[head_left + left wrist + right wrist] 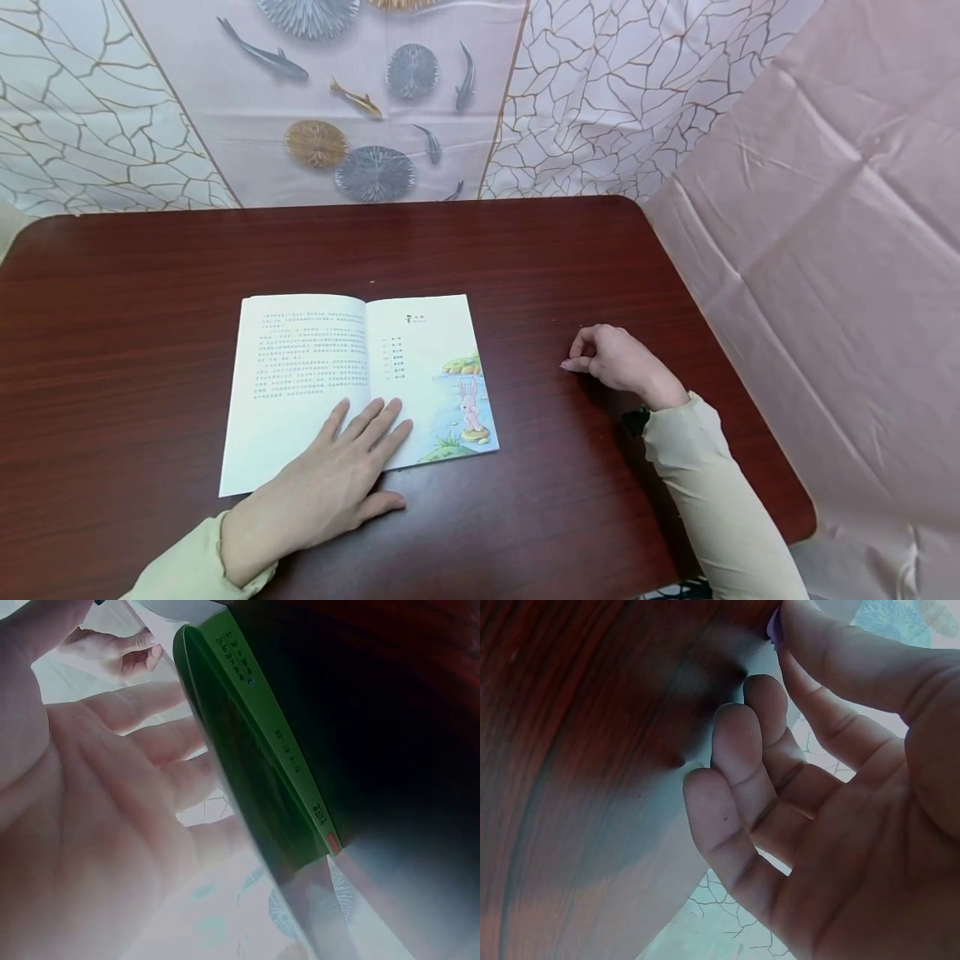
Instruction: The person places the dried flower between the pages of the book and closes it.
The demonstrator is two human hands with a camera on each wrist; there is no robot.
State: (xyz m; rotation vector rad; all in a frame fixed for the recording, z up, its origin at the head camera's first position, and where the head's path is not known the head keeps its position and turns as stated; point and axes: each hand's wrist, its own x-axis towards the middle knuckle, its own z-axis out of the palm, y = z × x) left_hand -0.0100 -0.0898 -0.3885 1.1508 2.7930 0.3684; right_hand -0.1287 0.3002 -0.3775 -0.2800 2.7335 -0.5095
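An open book (375, 354) lies on the dark red-brown table. Its left page is full of text, and a pink rabbit by water is drawn on its right page. My left hand (326, 479) rests on the lower middle of the book, fingers straight and spread across the fold, thumb on the table. From below, the left wrist view shows the book's green spine (277, 742) and green cover. To the right of the book, my right hand (618, 358) pinches a small purple piece (775, 628) between thumb and index finger, low over the table. What the piece is cannot be told.
The wooden table (480, 250) reaches back to a cloth (420, 175) printed with fish and round shapes. Pink cloth (825, 250) hangs along the right side. A dark band (636, 421) sits at the right wrist, by the pale sleeve.
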